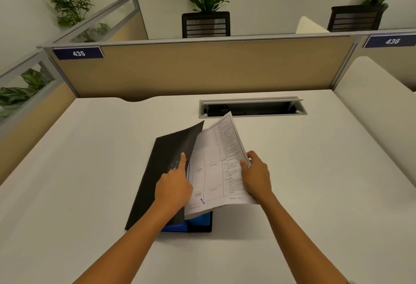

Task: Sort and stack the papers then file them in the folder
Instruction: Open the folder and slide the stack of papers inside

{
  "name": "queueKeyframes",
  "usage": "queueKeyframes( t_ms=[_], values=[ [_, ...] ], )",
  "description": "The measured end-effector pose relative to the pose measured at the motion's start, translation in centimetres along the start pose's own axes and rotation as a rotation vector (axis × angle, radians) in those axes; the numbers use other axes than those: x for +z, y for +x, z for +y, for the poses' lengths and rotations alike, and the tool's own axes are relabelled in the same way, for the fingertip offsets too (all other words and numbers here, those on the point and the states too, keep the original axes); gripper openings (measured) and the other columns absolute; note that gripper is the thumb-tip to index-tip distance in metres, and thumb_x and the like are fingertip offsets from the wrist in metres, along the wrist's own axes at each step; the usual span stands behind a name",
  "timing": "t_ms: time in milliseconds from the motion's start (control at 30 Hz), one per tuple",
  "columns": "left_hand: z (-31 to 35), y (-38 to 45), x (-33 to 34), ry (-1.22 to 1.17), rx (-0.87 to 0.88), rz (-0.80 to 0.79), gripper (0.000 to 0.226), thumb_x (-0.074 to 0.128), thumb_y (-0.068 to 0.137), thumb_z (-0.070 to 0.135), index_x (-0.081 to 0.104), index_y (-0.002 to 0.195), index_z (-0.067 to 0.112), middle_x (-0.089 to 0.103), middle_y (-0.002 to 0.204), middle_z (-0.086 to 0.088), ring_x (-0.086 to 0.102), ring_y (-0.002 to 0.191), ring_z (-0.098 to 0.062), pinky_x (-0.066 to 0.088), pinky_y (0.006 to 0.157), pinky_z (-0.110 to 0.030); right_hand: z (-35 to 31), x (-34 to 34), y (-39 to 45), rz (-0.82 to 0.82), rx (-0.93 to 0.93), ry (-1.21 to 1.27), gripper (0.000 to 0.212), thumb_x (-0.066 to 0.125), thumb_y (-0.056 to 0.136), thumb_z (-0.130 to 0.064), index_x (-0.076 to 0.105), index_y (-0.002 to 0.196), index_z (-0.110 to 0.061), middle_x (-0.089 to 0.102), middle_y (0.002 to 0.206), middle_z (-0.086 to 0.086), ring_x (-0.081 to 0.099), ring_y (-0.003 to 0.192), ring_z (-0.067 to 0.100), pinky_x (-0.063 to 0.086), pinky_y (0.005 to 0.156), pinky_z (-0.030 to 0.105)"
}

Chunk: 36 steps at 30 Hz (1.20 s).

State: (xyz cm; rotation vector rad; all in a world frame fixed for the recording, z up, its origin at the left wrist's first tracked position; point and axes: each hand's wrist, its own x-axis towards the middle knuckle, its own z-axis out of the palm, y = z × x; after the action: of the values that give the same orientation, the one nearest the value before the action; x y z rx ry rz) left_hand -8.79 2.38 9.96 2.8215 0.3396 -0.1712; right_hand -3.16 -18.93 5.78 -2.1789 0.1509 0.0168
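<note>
Papers, printed with ruled tables and lists, sit as a thin stack partly inside a dark folder lying on the pale desk. The right hand grasps the stack at its right edge, thumb on top and fingers curled underneath, so the sheets fan upward and away from that grip. The stack's long axis runs from the near edge, just left of the wrist, toward the far corner, which points up and away over the desk's cable tray. Across from the grip, the left hand props the folder's black front cover open, index finger straight along the inner face and the other fingers folded behind its edge; this looks meant to keep the mouth wide so the sheets can slide in along the spine. Below the grip, a blue inner pocket shows under the stack's near edge. By my reading, sorting is done and filing is under way, with the sheets not yet lying flat inside.
</note>
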Motion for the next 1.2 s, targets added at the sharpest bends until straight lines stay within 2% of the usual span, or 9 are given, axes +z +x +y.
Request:
queueKeyframes(
  t_ms=[100,233,400,567,733,833,933,1100,1200],
  values=[
    [0.0,-0.1,0.3,0.047,-0.007,-0.02,0.079,0.051,0.097,0.029,-0.001,0.156,0.028,0.065,0.107,-0.006,0.051,0.065,-0.013,0.037,0.046,-0.017,-0.1,1.1,-0.4,0.006,-0.005,-0.004,0.025,0.045,0.1,-0.03,0.052,0.121,-0.018,0.068,0.116,0.004,0.069,0.085,0.023,0.061,0.075,0.043],
    [-0.2,-0.2,0.4,0.086,0.011,-0.049,0.071,0.05,0.098,0.028,0.008,0.156,0.029,0.064,0.111,-0.005,0.057,0.072,-0.016,0.042,0.047,-0.018,0.1,1.0,-0.2,0.018,0.029,0.004,0.028,0.046,0.1,-0.029,0.051,0.125,-0.017,0.066,0.121,0.007,0.068,0.092,0.027,0.059,0.08,0.046],
    [0.2,-0.1,0.3,0.065,0.018,-0.064,0.069,0.051,0.098,0.029,0.013,0.156,0.03,0.062,0.121,-0.007,0.067,0.092,-0.025,0.058,0.072,-0.03,0.1,1.4,-0.6,0.07,0.037,-0.001,0.025,0.046,0.1,-0.028,0.052,0.122,-0.018,0.068,0.114,0.006,0.067,0.087,0.026,0.059,0.077,0.044],
    [1.3,0.1,0.2,0.008,0.02,-0.072,0.067,0.053,0.098,0.027,0.018,0.155,0.027,0.058,0.133,-0.007,0.066,0.103,-0.026,0.06,0.083,-0.036,-0.4,3.3,-1.7,0.054,0.025,0.006,0.022,0.045,0.101,-0.031,0.049,0.119,-0.021,0.069,0.11,0.004,0.067,0.081,0.02,0.06,0.071,0.04],
    [2.7,-0.1,0.8,-0.056,0.037,-0.092,0.068,0.055,0.097,0.03,0.019,0.155,0.028,0.058,0.127,-0.004,0.066,0.095,-0.021,0.057,0.069,-0.028,-1.5,5.6,-2.6,-0.012,0.014,-0.033,0.031,0.046,0.1,-0.037,0.046,0.126,-0.019,0.065,0.121,0.005,0.069,0.094,0.022,0.058,0.073,0.03],
    [3.6,0.0,1.2,-0.067,0.035,-0.094,0.067,0.053,0.098,0.029,0.018,0.155,0.029,0.057,0.134,-0.006,0.064,0.106,-0.024,0.058,0.082,-0.034,-2.2,6.9,-2.7,-0.119,0.041,-0.03,0.043,0.049,0.099,-0.039,0.039,0.133,-0.016,0.06,0.128,0.007,0.065,0.106,0.024,0.054,0.079,0.03],
    [4.4,0.0,1.7,-0.046,0.055,-0.086,0.063,0.051,0.099,0.024,0.021,0.154,0.029,0.056,0.138,-0.008,0.059,0.116,-0.024,0.053,0.097,-0.038,-2.8,7.9,-2.7,-0.231,0.04,-0.083,0.05,0.05,0.099,-0.039,0.033,0.137,-0.012,0.064,0.118,0.008,0.065,0.1,0.021,0.049,0.078,0.026],
    [4.7,-0.1,2.2,-0.07,0.051,-0.077,0.06,0.05,0.1,0.024,0.024,0.154,0.028,0.057,0.137,-0.008,0.06,0.116,-0.023,0.051,0.097,-0.036,-2.2,8.7,-3.0,-0.268,0.007,-0.008,0.052,0.055,0.097,-0.036,0.033,0.138,-0.013,0.066,0.109,0.005,0.064,0.087,0.015,0.05,0.077,0.026],
    [5.0,-0.1,2.6,-0.051,0.056,-0.1,0.061,0.05,0.1,0.023,0.023,0.154,0.027,0.058,0.136,-0.008,0.06,0.116,-0.023,0.05,0.098,-0.037,-1.5,8.7,-2.8,-0.294,0.101,0.126,0.048,0.051,0.099,-0.03,0.036,0.139,-0.008,0.064,0.114,0.01,0.064,0.1,0.02,0.053,0.085,0.028]
  ],
)
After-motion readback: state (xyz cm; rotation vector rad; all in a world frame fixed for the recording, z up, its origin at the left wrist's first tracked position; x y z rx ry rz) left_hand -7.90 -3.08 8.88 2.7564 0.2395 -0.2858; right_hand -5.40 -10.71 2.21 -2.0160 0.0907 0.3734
